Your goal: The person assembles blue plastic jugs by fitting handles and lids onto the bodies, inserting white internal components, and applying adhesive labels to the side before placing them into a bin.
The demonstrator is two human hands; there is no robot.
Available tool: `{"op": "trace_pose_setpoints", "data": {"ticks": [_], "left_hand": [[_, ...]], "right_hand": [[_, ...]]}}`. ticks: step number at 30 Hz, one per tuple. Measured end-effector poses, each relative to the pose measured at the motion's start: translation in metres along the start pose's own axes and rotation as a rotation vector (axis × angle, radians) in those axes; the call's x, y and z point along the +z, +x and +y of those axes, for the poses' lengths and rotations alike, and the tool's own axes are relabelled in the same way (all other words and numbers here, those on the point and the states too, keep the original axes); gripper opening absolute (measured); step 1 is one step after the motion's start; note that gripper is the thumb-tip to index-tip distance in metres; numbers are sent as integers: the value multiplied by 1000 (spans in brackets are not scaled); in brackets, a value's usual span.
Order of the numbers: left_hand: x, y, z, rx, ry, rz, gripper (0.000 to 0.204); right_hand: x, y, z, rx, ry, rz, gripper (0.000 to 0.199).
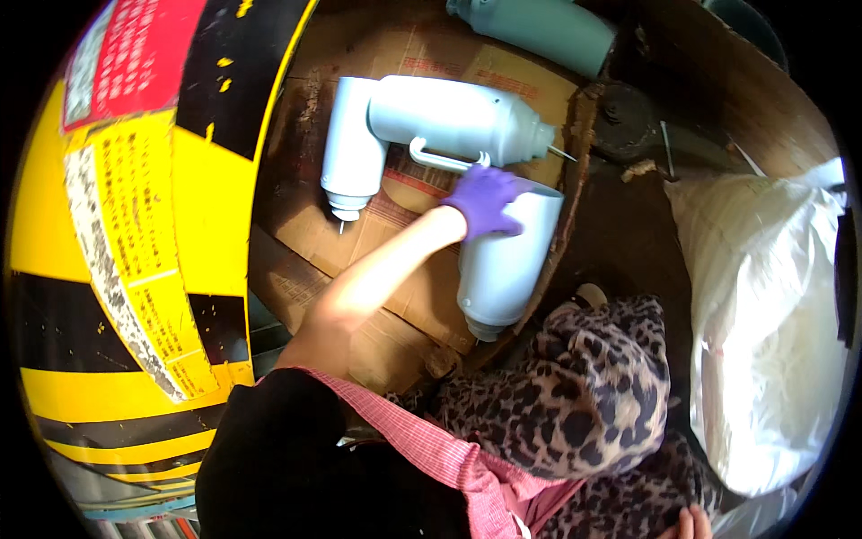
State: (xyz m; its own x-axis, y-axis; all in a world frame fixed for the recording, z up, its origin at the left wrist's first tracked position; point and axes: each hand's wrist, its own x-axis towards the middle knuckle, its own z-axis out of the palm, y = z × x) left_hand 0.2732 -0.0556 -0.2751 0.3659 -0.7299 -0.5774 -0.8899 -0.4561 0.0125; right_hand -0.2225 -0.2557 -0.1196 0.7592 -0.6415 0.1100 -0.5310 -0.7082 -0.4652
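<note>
My left hand point(489, 203), in a purple glove, lies against the open upper end of a pale blue flask casing point(510, 265). Its thumb and fingers are spread apart on the casing; part of the fingertips is hidden. Just beyond it, a second pale blue casing point(440, 115) lies on its side, its handle point(438, 160) facing my hand and a thin rod jutting from its neck. A third casing point(352, 148) lies left of that one, neck toward me, also with a thin rod. At the lower right edge, my bare right hand point(691, 524) shows only fingers, resting on leopard-print cloth.
Flattened cardboard point(359, 247) lies beneath the casings, inside a raised brown edge. A greenish casing point(543, 34) lies at the back. A yellow-and-black striped panel point(211, 198) stands at left. A white plastic sack point(763, 332) is at right, near a dark round part point(624, 117).
</note>
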Motion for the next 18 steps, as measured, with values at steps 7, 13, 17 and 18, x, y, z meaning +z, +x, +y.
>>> {"op": "trace_pose_setpoints", "data": {"ticks": [7,13,17,18], "left_hand": [[-2,-200,-43,-430,-1065,247,59],[115,-277,-68,-579,-2016,986,67],[170,-283,-52,-199,-2616,556,71],[173,-277,-46,-256,-2795,470,69]], "right_hand": [[12,-34,-45,31,-13,241,19],[49,-21,-124,-6,559,170,18],[75,31,-179,-29,788,54,65],[79,44,-187,-21,851,42,83]]}}
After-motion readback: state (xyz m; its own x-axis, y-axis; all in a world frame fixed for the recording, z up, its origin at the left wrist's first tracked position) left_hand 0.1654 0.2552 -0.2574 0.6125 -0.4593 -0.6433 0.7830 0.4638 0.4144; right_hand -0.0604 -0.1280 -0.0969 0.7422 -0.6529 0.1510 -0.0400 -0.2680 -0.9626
